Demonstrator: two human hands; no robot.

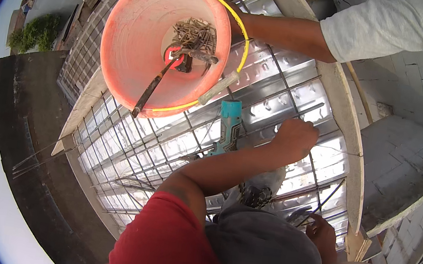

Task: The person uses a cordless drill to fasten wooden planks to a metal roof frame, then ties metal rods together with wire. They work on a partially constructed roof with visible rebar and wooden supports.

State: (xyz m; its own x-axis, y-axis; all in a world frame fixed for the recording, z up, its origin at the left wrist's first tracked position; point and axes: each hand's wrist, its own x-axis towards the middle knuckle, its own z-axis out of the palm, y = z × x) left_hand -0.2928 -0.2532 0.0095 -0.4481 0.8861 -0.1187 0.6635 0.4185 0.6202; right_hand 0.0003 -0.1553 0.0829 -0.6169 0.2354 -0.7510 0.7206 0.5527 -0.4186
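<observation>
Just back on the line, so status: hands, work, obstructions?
Left hand curled, contents unclear. Right hand gripping a dark hand tool. Steel bars over metal decking below. Orange bucket hiding part, teal power tool nearby.

No text or number can be read; the small white patch (pixel 170 56) on the red item (pixel 178 63) in the bucket (pixel 129 43) is illegible.

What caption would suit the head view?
A pink bucket and a red-sleeved person, seen over metal sheeting crossed by bars.
</observation>
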